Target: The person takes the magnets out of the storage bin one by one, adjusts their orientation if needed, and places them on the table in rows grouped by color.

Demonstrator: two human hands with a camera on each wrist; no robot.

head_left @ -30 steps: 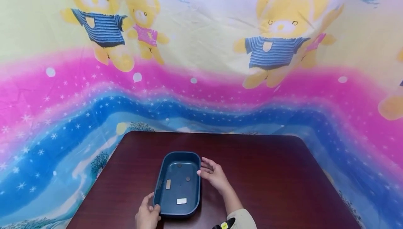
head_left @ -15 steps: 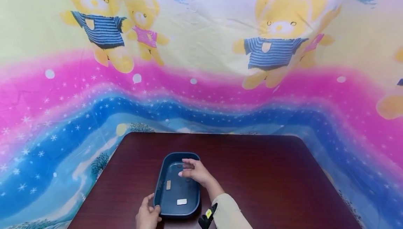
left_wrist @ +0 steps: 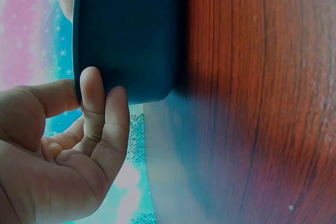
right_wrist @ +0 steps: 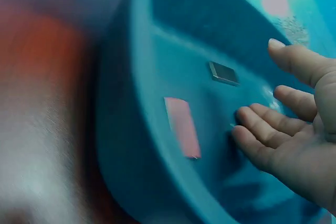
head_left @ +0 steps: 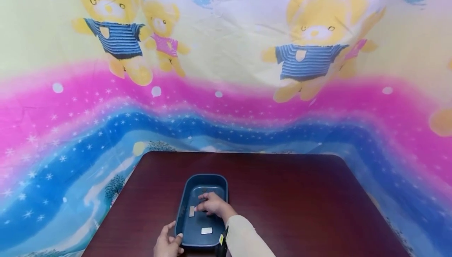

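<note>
A deep blue rectangular tray (head_left: 179, 210) with rounded corners stands on the table. At its near left corner my left hand (head_left: 168, 241) grips the rim, fingertips on the outer wall in the left wrist view. My right hand (head_left: 213, 205) is inside the tray over its middle, fingers slightly bent and pinching nothing visible. Just left of its fingertips lies a small tan rectangular block (head_left: 192, 211). A silver rectangular block (head_left: 206, 230) lies nearer the front, looking pinkish in the right wrist view. A small dark disc (head_left: 204, 190) is at the far end.
The dark red-brown wooden table (head_left: 300, 202) stretches to the right of the tray. Behind and beside it hangs a cloth (head_left: 247, 104) printed with bears. The tray's raised walls surround the small pieces.
My right hand has left the tray's right rim and moved left and down into it, covering a second small disc. The left hand stays at the corner.
</note>
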